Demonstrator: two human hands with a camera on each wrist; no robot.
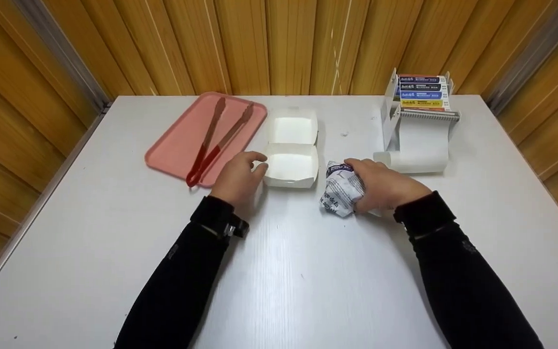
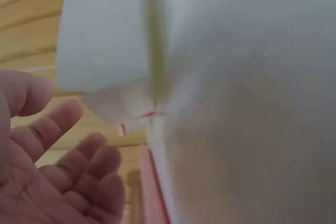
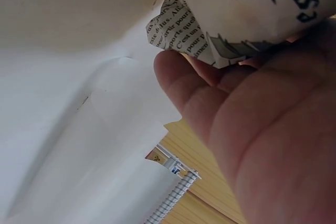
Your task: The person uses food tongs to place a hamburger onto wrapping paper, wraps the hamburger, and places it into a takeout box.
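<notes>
My right hand [image 1: 388, 186] grips a bundle wrapped in newsprint-patterned paper [image 1: 341, 191], right of an open white paper box [image 1: 291, 167]. In the right wrist view, the fingers of the right hand [image 3: 257, 124] curl under the printed paper [image 3: 181, 30], and whatever is inside stays hidden. On the box's left side is my left hand [image 1: 241, 177], its thumb and forefinger apart close to the wall. Seen from the left wrist, that hand [image 2: 68, 166] has loosely bent fingers and an empty palm. The box lies unfolded, its lid [image 1: 292, 127] toward the back.
A pink tray [image 1: 170, 150] with red-handled tongs [image 1: 211, 145] lies at the back left, close behind my left hand. At the back right stands a dispenser [image 1: 390, 111] with small coloured boxes [image 1: 422, 94] and a white paper roll [image 1: 417, 162], near my right hand. Wooden panelling [image 1: 288, 48] borders the table.
</notes>
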